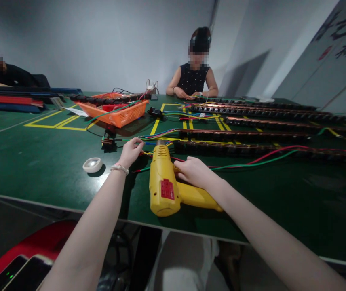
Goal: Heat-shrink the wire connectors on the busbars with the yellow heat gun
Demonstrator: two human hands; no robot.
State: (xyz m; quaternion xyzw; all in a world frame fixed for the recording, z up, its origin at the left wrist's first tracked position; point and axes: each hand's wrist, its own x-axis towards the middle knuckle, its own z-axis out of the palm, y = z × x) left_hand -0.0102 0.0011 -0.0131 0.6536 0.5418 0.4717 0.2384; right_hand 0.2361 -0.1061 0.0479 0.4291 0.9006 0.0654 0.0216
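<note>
A yellow heat gun (pixel 160 173) with a red label is held in my right hand (pixel 195 171), whose fingers wrap round it near the trigger. Its nozzle points away from me, toward several coloured wires (pixel 168 141) on the table. To the left of the nozzle, my left hand (pixel 133 151) pinches thin wires between thumb and fingers; their exact ends are partly hidden. Those wires run from a long dark strip with copper edges (pixel 221 147). Just beyond my left hand lies a small dark connector block (pixel 108 142).
A white roll of tape (pixel 92 165) lies left of my hands. Farther back stands an orange basket (pixel 115 117) with strips across it. More strips (pixel 252 109) fill the right side of the green table (pixel 54 161). One co-worker (pixel 195 76) sits opposite, another (pixel 12 74) far left.
</note>
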